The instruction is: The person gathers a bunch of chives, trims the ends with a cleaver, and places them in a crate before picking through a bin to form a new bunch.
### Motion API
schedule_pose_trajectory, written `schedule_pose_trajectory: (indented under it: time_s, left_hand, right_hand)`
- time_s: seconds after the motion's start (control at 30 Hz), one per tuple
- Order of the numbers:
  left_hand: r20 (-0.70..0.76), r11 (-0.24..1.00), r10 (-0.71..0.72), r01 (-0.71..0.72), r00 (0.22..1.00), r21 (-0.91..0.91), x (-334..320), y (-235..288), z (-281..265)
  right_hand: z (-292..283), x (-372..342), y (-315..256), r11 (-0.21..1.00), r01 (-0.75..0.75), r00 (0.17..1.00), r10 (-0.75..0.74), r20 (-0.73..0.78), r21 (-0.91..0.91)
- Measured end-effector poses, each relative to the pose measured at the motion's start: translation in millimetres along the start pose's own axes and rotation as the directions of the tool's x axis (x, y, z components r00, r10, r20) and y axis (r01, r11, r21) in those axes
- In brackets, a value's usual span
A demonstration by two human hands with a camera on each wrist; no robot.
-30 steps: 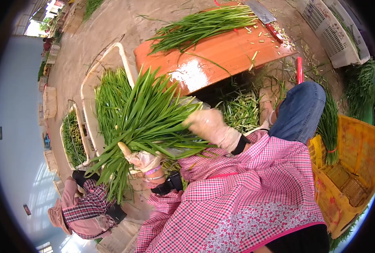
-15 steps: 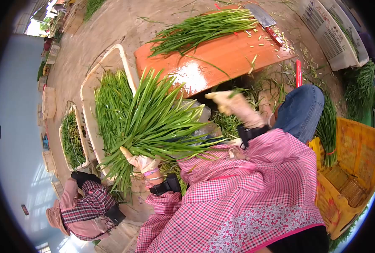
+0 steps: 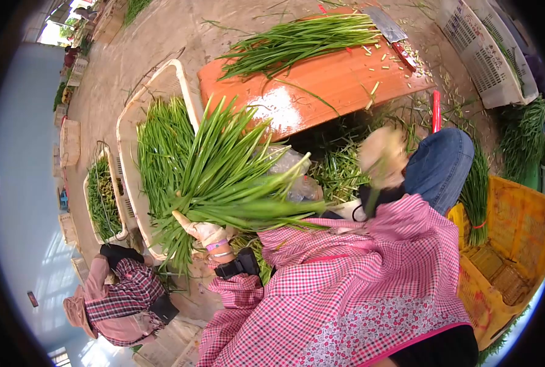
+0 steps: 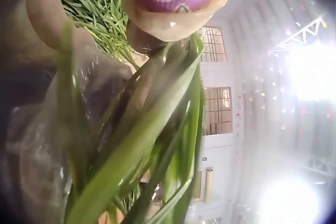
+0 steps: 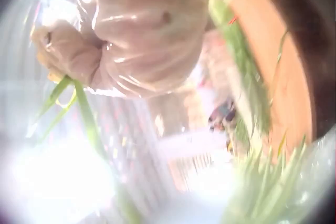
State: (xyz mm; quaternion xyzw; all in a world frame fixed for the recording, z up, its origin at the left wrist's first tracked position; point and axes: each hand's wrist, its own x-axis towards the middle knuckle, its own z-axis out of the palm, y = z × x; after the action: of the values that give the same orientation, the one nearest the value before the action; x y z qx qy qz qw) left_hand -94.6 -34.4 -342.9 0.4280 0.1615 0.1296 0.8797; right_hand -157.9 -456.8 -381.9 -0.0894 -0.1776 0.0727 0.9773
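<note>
My gloved left hand [image 3: 204,232] holds a large fanned bunch of garlic chives [image 3: 223,177], thumb lying along its near side. In the left wrist view, long chive leaves [image 4: 142,150] stretch out beyond the glove's cuff. My gloved right hand [image 3: 382,154] is blurred, over the cut pieces near my knee. From the right wrist view, that hand's thumb and fingers pinch a few loose chive leaves [image 5: 79,98] that dangle below it. Clear plastic [image 3: 287,168] lies behind the bunch.
An orange board [image 3: 321,104] bears a chive pile [image 3: 303,43] and a cleaver [image 3: 387,27]. Left of it stands a cream basket [image 3: 125,131] of chives. Trimmings [image 3: 339,171] cover the floor below. A yellow crate [image 3: 517,214] sits at right; another person [image 3: 122,300] works at lower left.
My right hand has pulled away from the bunch toward the right, over the trimmings by my knee. The left hand keeps its hold on the bunch.
</note>
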Motion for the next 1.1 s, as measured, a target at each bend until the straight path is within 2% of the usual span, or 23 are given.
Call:
schedule_pose_trajectory:
  time_s: [0.03,0.07,0.1,0.13,0.17,0.2,0.27,0.33,0.4,0.47,0.5,0.53,0.57,0.6,0.67,0.73,0.8,0.83,0.87,0.93,1.0,1.07,1.1]
  left_hand:
    - [0.091,0.999,-0.004,0.007,0.996,-0.033,-6,3,11]
    - [0.117,0.996,-0.023,0.032,0.993,-0.080,-10,3,14]
    - [0.147,0.990,-0.041,0.060,0.988,-0.126,-11,3,17]
    - [0.181,0.980,-0.059,0.091,0.982,-0.175,-13,3,20]
    - [0.200,0.979,-0.083,0.118,0.976,-0.165,-14,4,23]
    - [0.199,0.976,-0.095,0.131,0.975,-0.175,-13,3,19]
    - [0.199,0.971,-0.105,0.143,0.974,-0.191,-2,4,9]
    - [0.198,0.979,-0.081,0.116,0.977,-0.169,-7,6,9]
    - [0.199,0.987,-0.061,0.089,0.978,-0.131,-5,3,4]
    - [0.258,0.973,-0.083,0.134,0.963,-0.188,-2,1,3]
    - [0.256,0.959,-0.086,0.149,0.963,-0.239,-2,0,4]
    - [0.260,0.964,-0.064,0.127,0.964,-0.235,-8,1,14]
    - [0.264,0.967,-0.041,0.105,0.964,-0.231,-15,2,24]
    - [0.282,0.983,0.019,0.033,0.959,-0.178,-11,4,12]
    - [0.316,0.972,0.037,0.039,0.948,-0.231,-20,17,10]
    - [0.342,0.965,0.047,0.045,0.938,-0.257,-33,28,19]
    - [0.367,0.949,-0.008,0.123,0.930,-0.290,-36,27,21]
    - [0.380,0.928,-0.061,0.193,0.923,-0.318,-32,24,18]
    - [0.393,0.902,-0.114,0.261,0.913,-0.345,-31,20,14]
    - [0.187,0.938,-0.252,0.287,0.949,-0.193,-25,11,3]
    - [0.142,0.950,-0.242,0.264,0.960,-0.166,-12,0,-23]
    - [0.171,0.952,-0.250,0.274,0.953,-0.135,-16,4,-20]
    - [0.194,0.952,-0.261,0.285,0.946,-0.109,-19,7,-14]
  right_hand:
    - [-25,-6,-22,0.973,0.186,0.981,-0.192,0.030,0.138]
    - [-38,-6,-48,0.961,0.168,0.979,-0.188,0.074,0.219]
    - [-72,-12,-47,0.956,0.001,0.977,-0.063,-0.202,-0.292]
    - [-102,-19,-42,0.693,-0.295,0.870,-0.089,-0.485,-0.658]
    - [-81,-18,-17,-0.043,-0.572,0.820,0.009,-0.573,-0.819]
    - [-54,-9,20,-0.757,-0.445,0.731,0.002,-0.683,-0.479]
    - [-69,15,51,-0.757,-0.629,0.516,-0.235,-0.824,-0.178]
    - [-28,56,59,-0.591,-0.626,0.740,-0.244,-0.627,-0.510]
    - [3,91,74,-0.302,-0.479,0.869,-0.293,-0.398,-0.824]
    - [-30,118,107,-0.392,-0.423,0.874,-0.414,-0.254,-0.817]
    - [-39,127,121,-0.006,-0.422,0.866,-0.299,-0.401,-0.906]
    - [-35,138,126,0.382,-0.408,0.865,-0.128,-0.484,-0.829]
    - [-32,140,126,0.094,-0.482,0.858,-0.148,-0.491,-0.871]
    - [-19,137,126,0.355,-0.507,0.838,-0.010,-0.546,-0.786]
    - [35,107,111,0.586,-0.393,0.910,0.135,-0.393,-0.709]
    - [60,73,91,0.160,-0.165,0.926,0.364,-0.097,-0.973]
    - [113,62,57,0.149,-0.661,0.603,0.688,-0.403,-0.735]
    - [99,49,55,0.168,-0.715,0.563,0.714,-0.416,-0.679]
    - [86,39,52,0.198,-0.738,0.590,0.654,-0.474,-0.646]
    - [46,30,29,0.243,-0.824,0.528,0.656,-0.539,-0.511]
    - [7,11,9,0.342,-0.656,0.750,0.392,-0.533,-0.672]
    - [-51,-25,-1,0.071,-0.823,0.568,0.059,-0.821,-0.564]
    - [-52,-27,-7,0.128,-0.832,0.552,0.093,-0.829,-0.540]
